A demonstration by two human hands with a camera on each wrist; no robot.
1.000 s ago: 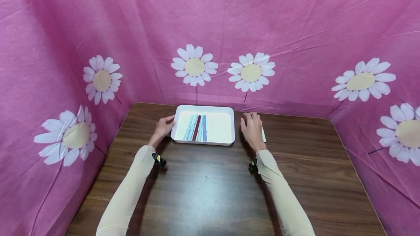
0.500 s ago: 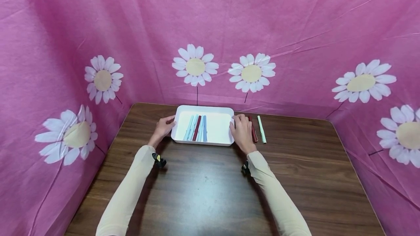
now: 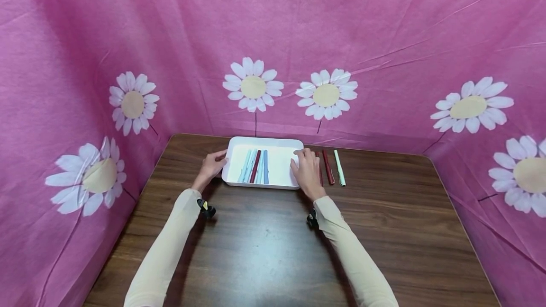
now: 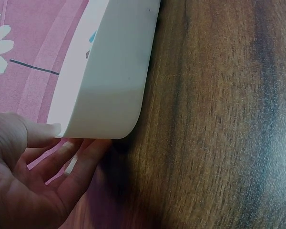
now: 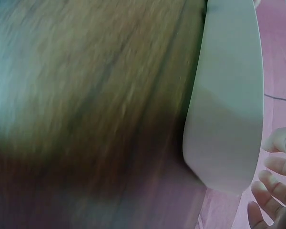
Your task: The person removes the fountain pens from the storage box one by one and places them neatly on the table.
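Note:
A white rectangular tray (image 3: pixel 282 165) lies near the back of the table. Inside it, toward the left, a dark red pen (image 3: pixel 255 167) lies among several light blue pens (image 3: pixel 245 167) and a darker blue pen (image 3: pixel 266 167). My left hand (image 3: pixel 209 168) pinches the tray's left end; in the left wrist view the thumb is on the rim and the fingers are against the outside. My right hand (image 3: pixel 308 170) hovers over the tray's right end, fingers loosely bent and holding nothing visible; in the right wrist view its fingertips (image 5: pixel 271 143) are right by the rim.
Right of the tray lie two dark red pens (image 3: pixel 328 167), one partly hidden by my right hand, and a pale green pen (image 3: pixel 339 168). The brown wooden table (image 3: pixel 264 250) meets a pink curtain (image 3: pixel 192 37) with white daisies at its back and sides.
My right hand has moved left from over the loose pens to the tray's right end, uncovering the dark red and pale green pens. The left hand stays at the tray's left end.

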